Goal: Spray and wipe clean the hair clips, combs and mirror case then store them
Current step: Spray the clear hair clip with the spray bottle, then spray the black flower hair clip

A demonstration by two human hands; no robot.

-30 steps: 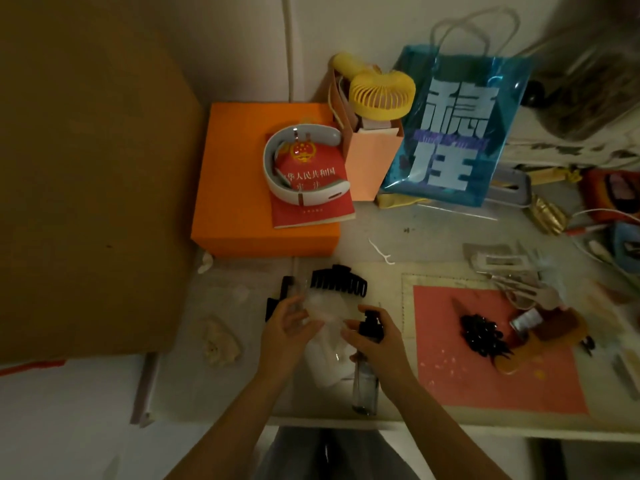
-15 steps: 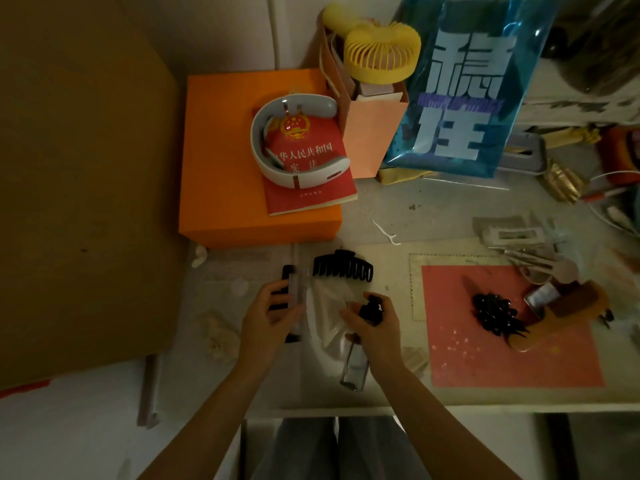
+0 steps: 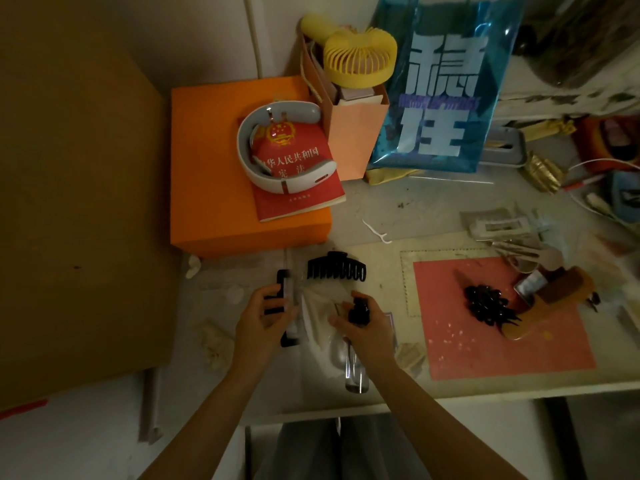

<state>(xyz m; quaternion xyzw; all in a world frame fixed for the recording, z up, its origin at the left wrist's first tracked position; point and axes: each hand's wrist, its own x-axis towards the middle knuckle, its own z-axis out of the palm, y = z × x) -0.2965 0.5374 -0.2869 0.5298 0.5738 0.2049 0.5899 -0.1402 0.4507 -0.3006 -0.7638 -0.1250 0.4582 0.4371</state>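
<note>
My left hand (image 3: 263, 323) grips a long black comb (image 3: 284, 299), held upright on edge above the table. In my right hand (image 3: 367, 332) is a clear spray bottle (image 3: 354, 370), gripped near its black cap, which points toward the comb. A crumpled white cloth (image 3: 317, 310) lies between my hands. Just beyond them a large black claw clip (image 3: 336, 269) lies on the table. On the red mat (image 3: 502, 341) to the right sits a pile of small black hair clips (image 3: 485, 304), next to a brown and orange item (image 3: 557, 292).
An orange box (image 3: 221, 188) at the back left carries a red book (image 3: 298, 188) and a white neck band (image 3: 277, 147). Behind stand a paper bag with a yellow fan (image 3: 360, 58) and a blue bag (image 3: 440, 98). A brown board (image 3: 76, 202) walls the left. Clutter fills the right.
My left hand, open a second ago, has taken hold of the black comb and lifted it on edge. The right hand keeps its grip on the spray bottle. The view has tilted down.
</note>
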